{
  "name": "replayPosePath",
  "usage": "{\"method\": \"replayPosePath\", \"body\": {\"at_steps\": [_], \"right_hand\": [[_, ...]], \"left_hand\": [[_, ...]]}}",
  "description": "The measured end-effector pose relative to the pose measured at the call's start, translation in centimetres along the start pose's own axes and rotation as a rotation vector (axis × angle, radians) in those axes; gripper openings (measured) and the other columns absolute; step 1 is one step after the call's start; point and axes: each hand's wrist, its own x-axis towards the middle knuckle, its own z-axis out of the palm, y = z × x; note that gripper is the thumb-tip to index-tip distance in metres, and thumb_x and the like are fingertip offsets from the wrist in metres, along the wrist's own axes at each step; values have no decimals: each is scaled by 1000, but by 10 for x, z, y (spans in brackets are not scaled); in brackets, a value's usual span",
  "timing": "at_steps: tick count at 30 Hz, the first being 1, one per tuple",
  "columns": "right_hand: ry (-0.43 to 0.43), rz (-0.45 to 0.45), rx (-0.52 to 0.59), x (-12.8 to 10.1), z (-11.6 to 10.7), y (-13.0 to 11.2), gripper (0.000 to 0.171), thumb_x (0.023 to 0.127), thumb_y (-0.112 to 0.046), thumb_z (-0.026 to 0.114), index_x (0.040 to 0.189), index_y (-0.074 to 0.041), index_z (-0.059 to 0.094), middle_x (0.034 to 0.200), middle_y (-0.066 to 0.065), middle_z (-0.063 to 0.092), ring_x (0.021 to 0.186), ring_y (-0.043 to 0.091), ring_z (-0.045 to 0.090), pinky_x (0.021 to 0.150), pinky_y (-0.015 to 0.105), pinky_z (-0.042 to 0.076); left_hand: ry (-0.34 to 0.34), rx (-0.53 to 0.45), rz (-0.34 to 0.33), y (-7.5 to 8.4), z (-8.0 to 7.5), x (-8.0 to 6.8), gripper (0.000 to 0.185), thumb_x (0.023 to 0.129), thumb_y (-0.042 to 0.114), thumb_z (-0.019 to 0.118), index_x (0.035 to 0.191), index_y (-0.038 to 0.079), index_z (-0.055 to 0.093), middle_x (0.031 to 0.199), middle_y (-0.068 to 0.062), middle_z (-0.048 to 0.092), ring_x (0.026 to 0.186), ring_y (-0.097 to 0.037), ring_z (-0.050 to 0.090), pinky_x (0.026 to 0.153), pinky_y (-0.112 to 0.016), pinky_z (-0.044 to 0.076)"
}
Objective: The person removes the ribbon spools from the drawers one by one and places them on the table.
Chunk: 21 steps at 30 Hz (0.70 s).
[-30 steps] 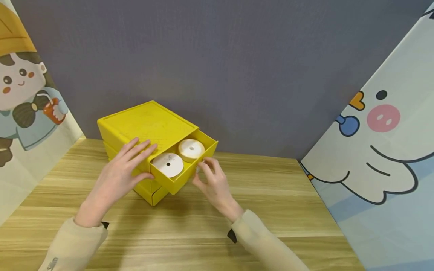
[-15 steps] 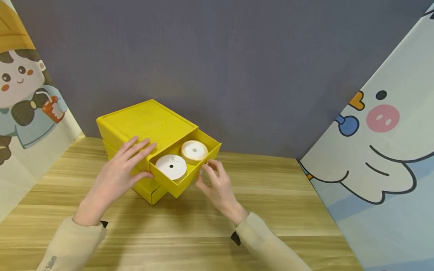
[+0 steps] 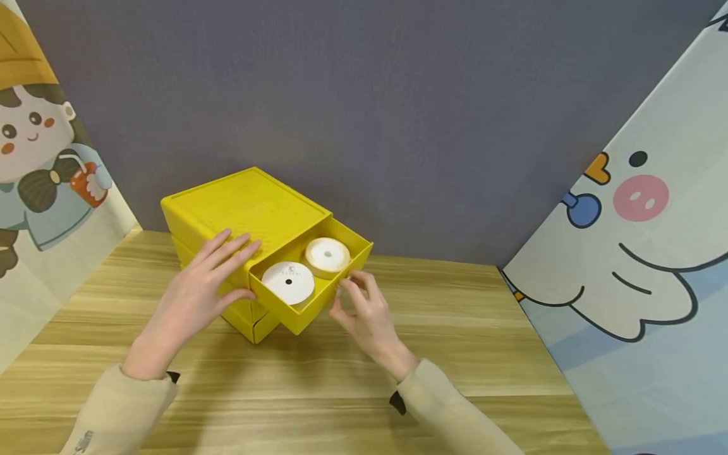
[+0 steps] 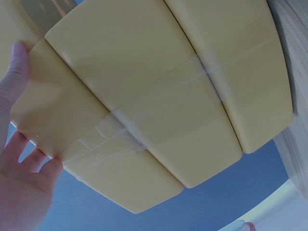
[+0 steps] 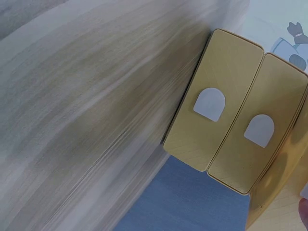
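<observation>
Rested spread left hand on boxy yellow cabinet; with right hand, pinched white tab of near-right yellow drawer containing two white spools.

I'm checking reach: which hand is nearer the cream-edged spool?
Right. Right hand: at the drawer front, just past that spool. Left hand: on the cabinet, farther left.

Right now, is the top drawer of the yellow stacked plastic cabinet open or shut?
Open. The head view shows the yellow rectangular top drawer jutting from the yellow plastic cabinet, exposing two round white spools.
</observation>
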Motion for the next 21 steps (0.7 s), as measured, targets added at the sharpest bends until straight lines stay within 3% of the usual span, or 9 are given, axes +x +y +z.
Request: {"method": "replayPosePath", "body": {"at_steps": [10, 21], "right_hand": [[14, -1, 8, 0, -3, -2, 40, 64, 3, 72, 102, -2, 59, 104, 18, 56, 86, 24, 64, 77, 25, 61], [9, 16, -1, -4, -3, -2, 38, 65, 3, 73, 100, -2, 59, 104, 17, 56, 87, 23, 64, 76, 25, 61]], "left_hand": [[14, 4, 13, -2, 1, 0, 90, 56, 24, 85, 139, 17, 51, 138, -12, 55, 133, -38, 44, 80, -49, 58], [14, 4, 14, -1, 0, -1, 90, 56, 24, 84, 140, 17, 50, 139, -12, 55, 133, -39, 44, 74, -47, 60]]}}
